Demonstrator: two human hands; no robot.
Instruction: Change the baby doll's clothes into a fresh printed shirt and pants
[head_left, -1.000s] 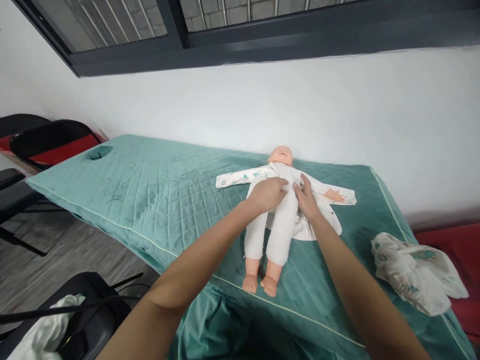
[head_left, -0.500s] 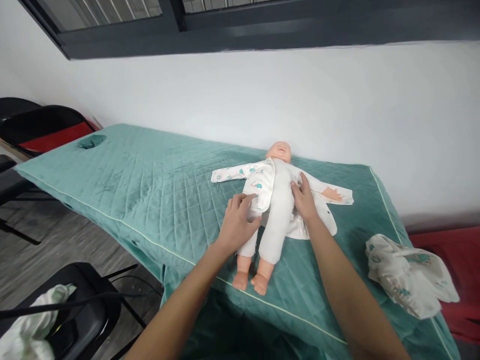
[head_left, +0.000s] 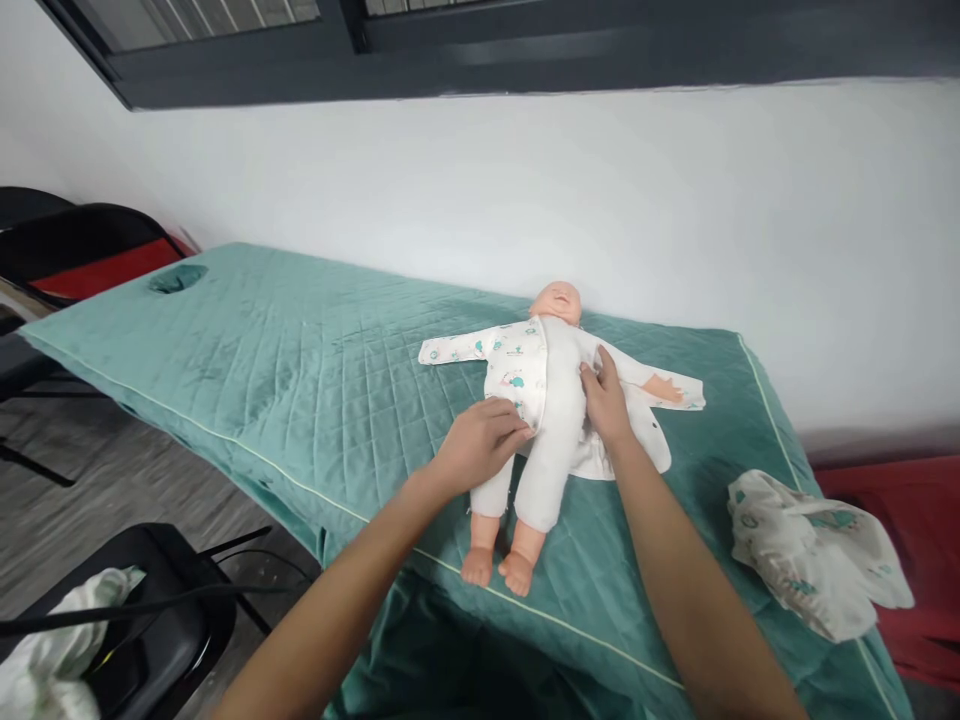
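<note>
A baby doll with a white cloth body lies on its back, head toward the wall and bare feet toward me. It wears a printed baby shirt, spread at the front with both sleeves out to the sides. My left hand pinches the lower corner of the shirt's left front panel, over the doll's belly. My right hand rests against the doll's other side, thumb and fingers apart, above the turned-back right panel. Its lower fingers are partly hidden.
The doll lies on a green quilted bed cover by a white wall. A crumpled printed garment is at the right edge, near a red object. At lower left stands a black chair holding a cloth.
My left hand has closed from a spread grasp into a pinch on the panel's lower corner, which now lies flatter across the belly. My right hand has stayed in place.
</note>
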